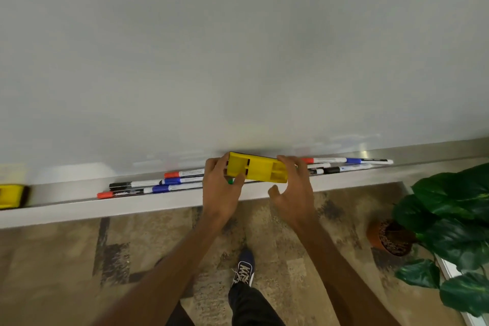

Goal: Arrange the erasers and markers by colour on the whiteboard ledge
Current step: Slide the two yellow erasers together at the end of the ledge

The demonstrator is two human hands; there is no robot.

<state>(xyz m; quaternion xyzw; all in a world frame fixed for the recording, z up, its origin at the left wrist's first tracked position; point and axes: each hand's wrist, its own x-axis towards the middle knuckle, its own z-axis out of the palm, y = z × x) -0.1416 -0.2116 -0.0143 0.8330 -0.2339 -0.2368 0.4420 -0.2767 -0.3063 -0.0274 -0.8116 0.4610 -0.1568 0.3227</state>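
Gripping the yellow eraser [256,169] at frame centre: your left hand [221,188] clamps its left end, thumb in front; right hand [293,188] fingers spread, fingertips [284,159] touching its right end, above the ledge [132,206].

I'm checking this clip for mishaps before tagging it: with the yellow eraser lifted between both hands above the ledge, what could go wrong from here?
The left hand grips one end of the yellow eraser, but the right hand touches only with fingertips, so it might tip or drop.

Markers lie loosely overlapped on the narrow ledge; setting the eraser down could knock one onto the carpet.

A green cap is tucked under the left hand and may slip out.
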